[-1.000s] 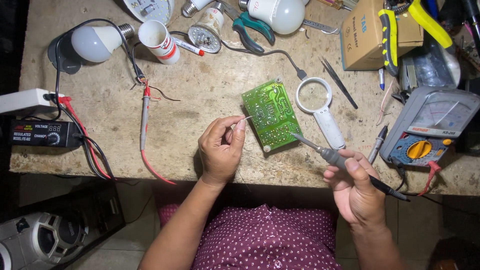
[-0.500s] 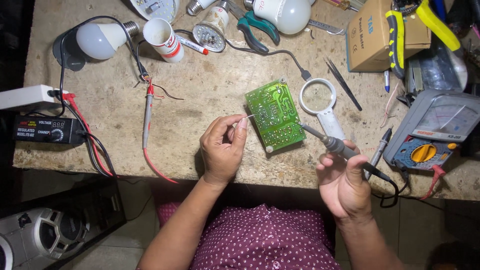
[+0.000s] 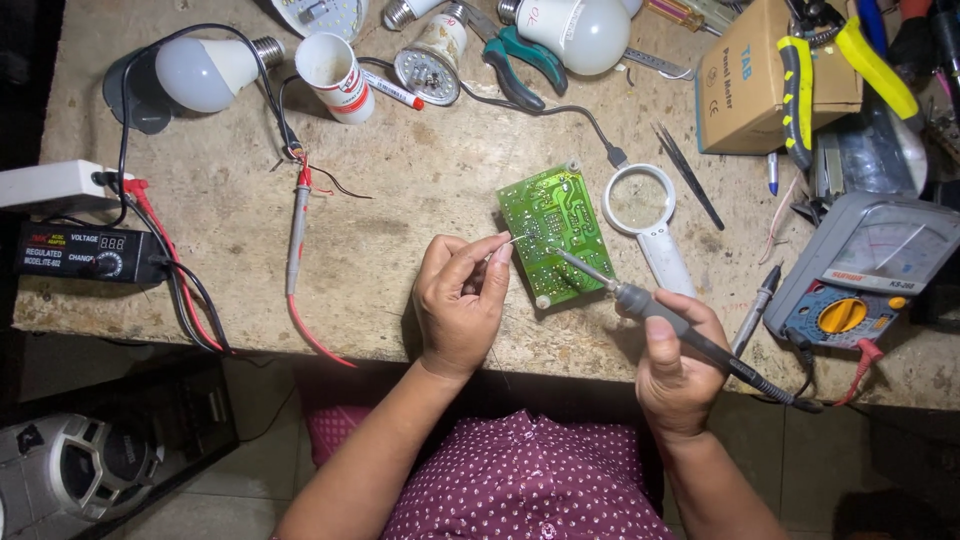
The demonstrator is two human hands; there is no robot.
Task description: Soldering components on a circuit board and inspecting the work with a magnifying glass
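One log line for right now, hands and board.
left hand: holds solder wire | right hand: grips soldering iron | tip on green circuit board

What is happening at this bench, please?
A person sits at a worn bench and works on a green circuit board. The right hand holds a soldering iron with its tip on the board. The left hand pinches a thin wire and brings its end to the same spot. A magnifier lies just right of the board, a multimeter farther right, bulbs along the far edge.
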